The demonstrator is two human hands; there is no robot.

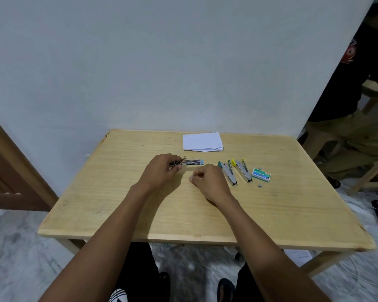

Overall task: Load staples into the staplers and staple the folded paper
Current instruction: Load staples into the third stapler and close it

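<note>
The table (140,214) is pale yellow wood with fine grain lines. At its far edge the folded paper (202,141) is white. Mid-table, the blue-tipped stapler (193,162), teal-tipped stapler (229,174) and yellow-tipped stapler (244,171) have silver bodies. Toward its right edge, the staple box (261,175) is green with white lettering. Beneath, the floor (13,247) is marbled grey-white.

The table (140,214) is light wood with round corners. Past both hands, near the far edge, lies a stack of folded paper (203,142). Just right of the right hand (207,179) lie a green stapler (228,173) and a yellow stapler (243,171), side by side. Further right sits a green staple box (261,175), with a tiny staple strip (260,185) close in front of it. The left hand (162,171) holds a blue stapler (193,162) low over the wood.
</note>
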